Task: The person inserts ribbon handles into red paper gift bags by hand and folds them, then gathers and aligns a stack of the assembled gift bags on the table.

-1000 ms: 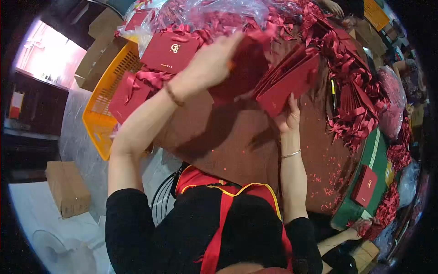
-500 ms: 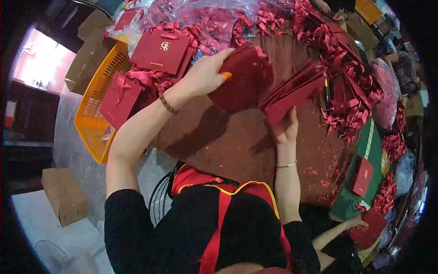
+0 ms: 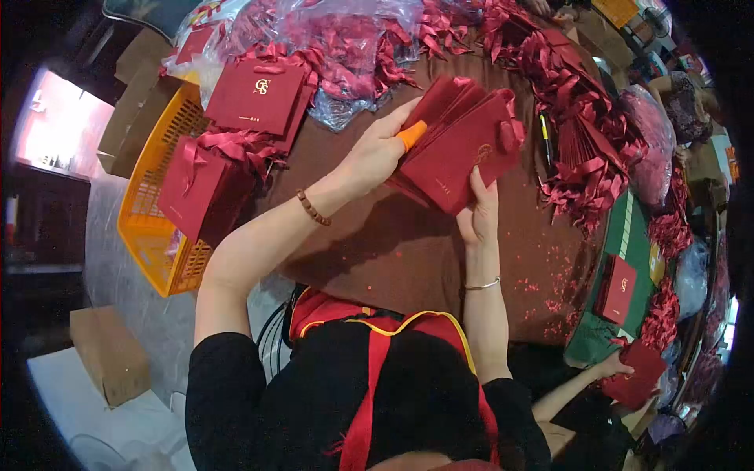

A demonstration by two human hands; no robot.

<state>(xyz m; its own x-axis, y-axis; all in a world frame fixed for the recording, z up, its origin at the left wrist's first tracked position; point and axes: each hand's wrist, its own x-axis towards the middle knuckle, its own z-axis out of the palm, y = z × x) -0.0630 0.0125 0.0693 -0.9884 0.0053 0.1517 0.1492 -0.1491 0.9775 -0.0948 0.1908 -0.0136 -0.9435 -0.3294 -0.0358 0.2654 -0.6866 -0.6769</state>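
Observation:
A fanned bundle of flat dark-red paper gift bags [image 3: 448,169] with ribbon loops and gold print is held over the brown-covered table [image 3: 338,271]. My left hand [image 3: 378,153], with an orange cover on one finger, is closed on the bundle's left edge. On the lower right side, my right hand [image 3: 481,210] grips the same bundle, its thumb across the front bag. Most of its other fingers are hidden behind the bags. Stacked to the left are more red bags [image 3: 255,98] with a gold logo, close to my left forearm.
An orange plastic basket [image 3: 149,235] stands at the left, with red bags over it. Ribboned bags [image 3: 581,149] pile along the right, near a yellow pen [image 3: 543,129]. Clear plastic [image 3: 338,39] lies at the back. Another person's hand [image 3: 611,365] holds a red bag at lower right.
Two separate bunches of bags, one in each hand, have come together into one overlapping bundle. A front bag's gold print now faces the camera.

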